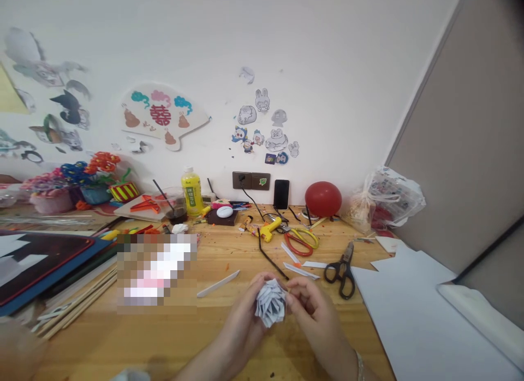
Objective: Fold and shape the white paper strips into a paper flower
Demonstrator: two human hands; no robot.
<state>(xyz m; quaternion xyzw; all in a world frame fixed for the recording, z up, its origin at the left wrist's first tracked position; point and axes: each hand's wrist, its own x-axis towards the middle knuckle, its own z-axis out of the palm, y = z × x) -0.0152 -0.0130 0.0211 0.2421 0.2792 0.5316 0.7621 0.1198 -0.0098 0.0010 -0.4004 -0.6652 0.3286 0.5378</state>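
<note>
A white paper flower [271,303] with many folded, layered petals is held above the wooden table. My left hand [244,314] is wrapped round its left side and underside. My right hand [308,305] pinches the flower's right edge between thumb and fingers; the exact spot under the fingertips is hidden. Just beyond my hands lie several cut paper strips [302,271], and one more strip [218,284] rests to the left. Black-handled scissors [340,272] lie to the right of my right hand.
Behind my hands are a yellow glue gun [271,228] with its black cord and red-and-yellow-handled scissors [301,243]. White paper sheets [421,310] cover the right side. Wooden sticks [79,304] lie at left. A yellow drink bottle [192,192], a phone [281,194] and a red balloon [323,199] stand along the wall.
</note>
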